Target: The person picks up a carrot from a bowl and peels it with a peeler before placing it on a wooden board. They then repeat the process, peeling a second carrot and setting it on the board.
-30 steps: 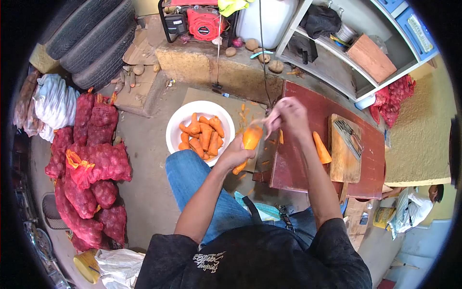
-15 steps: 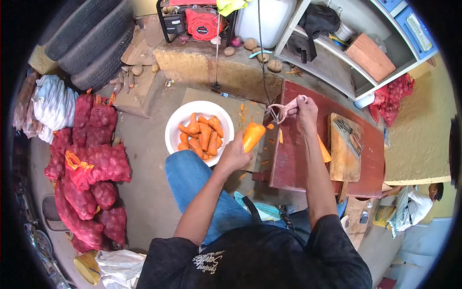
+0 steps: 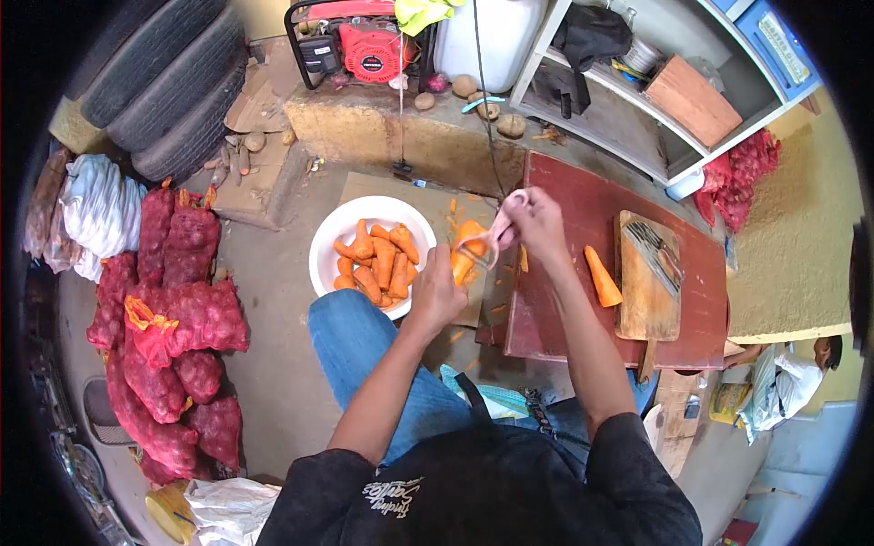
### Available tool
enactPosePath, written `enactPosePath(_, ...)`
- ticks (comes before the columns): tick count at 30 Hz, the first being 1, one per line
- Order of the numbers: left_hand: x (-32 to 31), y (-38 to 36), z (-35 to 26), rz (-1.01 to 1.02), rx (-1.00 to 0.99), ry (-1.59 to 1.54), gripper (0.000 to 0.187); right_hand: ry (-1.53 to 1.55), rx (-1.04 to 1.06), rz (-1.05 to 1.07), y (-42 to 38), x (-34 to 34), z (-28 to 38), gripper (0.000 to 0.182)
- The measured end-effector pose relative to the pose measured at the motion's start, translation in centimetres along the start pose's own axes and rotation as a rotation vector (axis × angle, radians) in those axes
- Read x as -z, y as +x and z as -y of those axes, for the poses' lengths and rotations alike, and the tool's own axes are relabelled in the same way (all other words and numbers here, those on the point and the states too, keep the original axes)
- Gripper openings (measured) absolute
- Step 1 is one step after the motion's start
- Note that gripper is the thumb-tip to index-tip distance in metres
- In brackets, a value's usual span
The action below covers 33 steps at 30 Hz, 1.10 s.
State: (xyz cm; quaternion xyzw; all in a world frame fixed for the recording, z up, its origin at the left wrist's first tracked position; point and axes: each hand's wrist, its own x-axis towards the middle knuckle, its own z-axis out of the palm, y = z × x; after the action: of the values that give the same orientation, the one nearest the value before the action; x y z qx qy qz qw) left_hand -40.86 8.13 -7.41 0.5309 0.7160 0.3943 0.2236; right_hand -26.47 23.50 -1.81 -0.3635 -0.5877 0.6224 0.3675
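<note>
My left hand [image 3: 439,293] is closed on an orange carrot [image 3: 467,247], beside the right rim of a white basin [image 3: 320,244] that holds several carrots [image 3: 386,264]. My right hand [image 3: 537,221] grips the handle of a pale pink peeler [image 3: 499,227], its head against the carrot's side. Another carrot [image 3: 602,277] lies on the dark red table [image 3: 557,318], left of a wooden cutting board [image 3: 648,314] with knives [image 3: 657,255] on it. Orange peelings [image 3: 455,335] are scattered on the cardboard and floor between basin and table.
Red net sacks [image 3: 187,318] pile up at the left, below stacked tyres [image 3: 196,118]. A red generator [image 3: 371,53] and potatoes [image 3: 511,126] sit on the ledge ahead. Shelving [image 3: 674,168] stands at the upper right. Another person [image 3: 795,378] is at the far right.
My right hand has moved left and down, bringing the peeler from above the table onto the carrot. My left hand has shifted slightly left. The carrot on the table now shows whole.
</note>
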Motion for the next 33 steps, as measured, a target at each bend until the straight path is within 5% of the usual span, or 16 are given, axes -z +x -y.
enactPosePath(13, -0.9, -0.4, 0.0, 0.088, -0.027, 0.095, 0.050, 0.096, -0.056, -0.113, 1.9, 0.8, -3.2, 0.024)
enactPosePath(19, -1.1, -0.2, 0.6, 0.016, 0.063, 0.012, 0.053, 0.613, -0.184, -0.037, 0.3, -0.1, -4.8, 0.030)
enactPosePath(22, -1.7, 0.0, 1.7, -0.069, -0.065, -0.104, 0.048, 0.865, -0.175, -0.076, 0.0, 0.7, -4.4, 0.024)
enactPosePath(24, -2.8, 0.8, 3.3, 0.043, 0.120, -0.419, 0.048, 0.967, -0.144, -0.205, -0.8, 0.8, -2.5, 0.021)
enactPosePath(28, -1.1, 1.0, 1.7, 0.223, 0.455, -1.035, 0.048, 0.472, -0.082, 0.040, -2.0, 1.6, -1.2, 0.023)
enactPosePath(31, -1.9, 0.9, 2.1, 0.257, 0.476, -1.062, 0.055, 0.106, -0.010, 0.184, -2.0, 0.2, -0.1, 0.013)
enactPosePath(33, -2.7, 0.9, 3.0, 0.202, 0.326, -0.717, 0.055, -0.084, -0.036, 0.230, -1.4, -0.1, 1.0, 0.010)
